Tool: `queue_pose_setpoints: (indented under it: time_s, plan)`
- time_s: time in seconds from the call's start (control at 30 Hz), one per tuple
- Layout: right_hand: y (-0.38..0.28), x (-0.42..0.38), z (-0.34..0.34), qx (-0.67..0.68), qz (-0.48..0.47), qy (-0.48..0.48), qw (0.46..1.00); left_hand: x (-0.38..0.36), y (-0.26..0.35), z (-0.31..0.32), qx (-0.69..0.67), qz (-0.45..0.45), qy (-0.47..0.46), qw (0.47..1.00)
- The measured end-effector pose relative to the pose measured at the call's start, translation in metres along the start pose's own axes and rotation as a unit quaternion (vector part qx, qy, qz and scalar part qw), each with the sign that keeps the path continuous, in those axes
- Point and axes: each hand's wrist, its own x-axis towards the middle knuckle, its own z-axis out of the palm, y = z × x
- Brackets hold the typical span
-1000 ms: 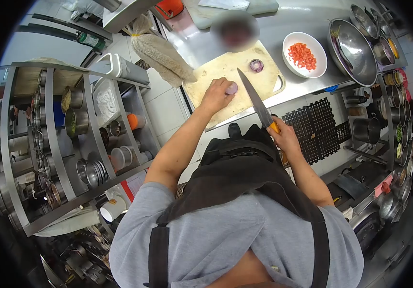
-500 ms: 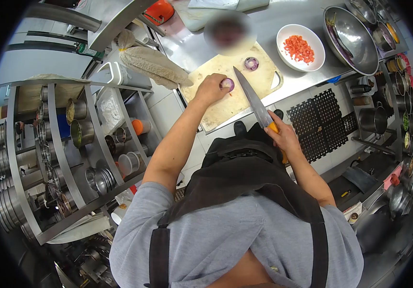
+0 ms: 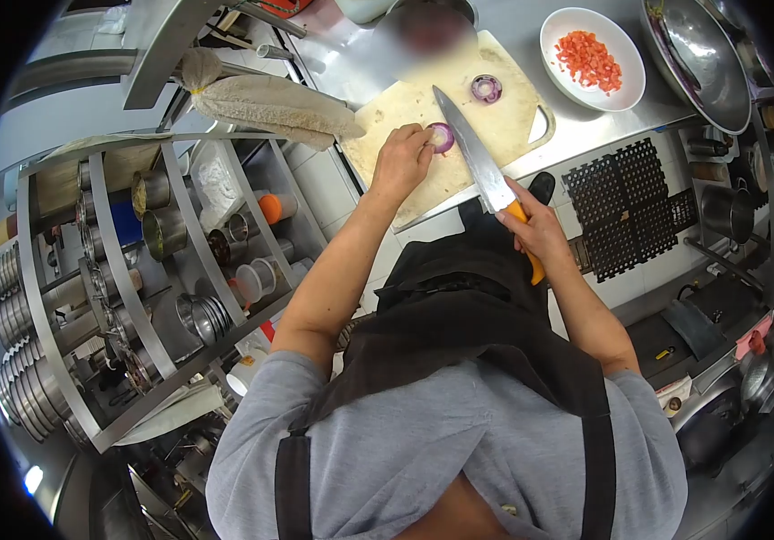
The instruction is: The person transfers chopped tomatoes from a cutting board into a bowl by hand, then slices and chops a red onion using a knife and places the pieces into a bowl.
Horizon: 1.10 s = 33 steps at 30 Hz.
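My left hand [image 3: 405, 162] is closed, its fingertips holding the left side of a cut red onion [image 3: 442, 138]. The onion's pale, ringed face and purple rim show, resting on a worn cream cutting board [image 3: 405, 106]. In my right hand [image 3: 540, 232] is a large kitchen knife [image 3: 474, 155], gripped by its yellow handle. Its blade slants across the board, just right of the onion, tip pointing away from me. A second red onion piece [image 3: 487, 88], also ringed, lies farther up the board, apart from both hands.
A white bowl of diced red pieces [image 3: 549, 49] stands right of the board, with a large metal bowl [image 3: 736, 108] beyond. Behind the board is a blurred round container [image 3: 393, 20]. A rolled beige cloth [image 3: 265, 106] hangs at the left, above metal shelving [image 3: 148, 297].
The whole view has shifted slightly. My left fingers have moved to the onion's left side, leaving more of its cut face visible. The knife stays in my right hand.
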Motion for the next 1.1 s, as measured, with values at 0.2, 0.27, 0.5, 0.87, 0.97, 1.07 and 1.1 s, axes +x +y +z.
queue_pose_setpoints:
  time_s: [0.2, 0.27, 0.5, 0.87, 0.97, 1.07, 1.1]
  plan:
    - [0.008, 0.004, -0.002, 0.018, 0.014, -0.015, 1.000, 0.004, -0.001, -0.002, 0.012, -0.003, -0.009, 1.000]
    - [0.008, 0.008, -0.001, 0.025, 0.020, -0.019, 0.999, 0.004, -0.004, -0.001, 0.003, 0.004, -0.007, 1.000]
    - [-0.006, 0.034, 0.013, 0.008, 0.001, -0.009, 1.000, 0.007, -0.005, -0.004, 0.009, -0.002, -0.036, 0.999]
    - [-0.002, 0.031, 0.011, 0.000, -0.007, -0.034, 0.999, 0.004, -0.003, -0.001, -0.024, -0.014, -0.021, 0.999]
    - [-0.024, 0.054, 0.025, -0.034, -0.004, -0.018, 0.999, 0.004, -0.006, 0.000, -0.028, -0.005, -0.014, 0.999]
    - [-0.023, 0.053, 0.027, -0.025, -0.012, -0.015, 1.000, 0.002, -0.006, 0.002, -0.036, -0.021, 0.004, 0.999]
    - [-0.022, 0.051, 0.025, -0.026, -0.010, -0.014, 0.999, 0.001, -0.004, 0.003, -0.038, -0.021, 0.003, 0.999]
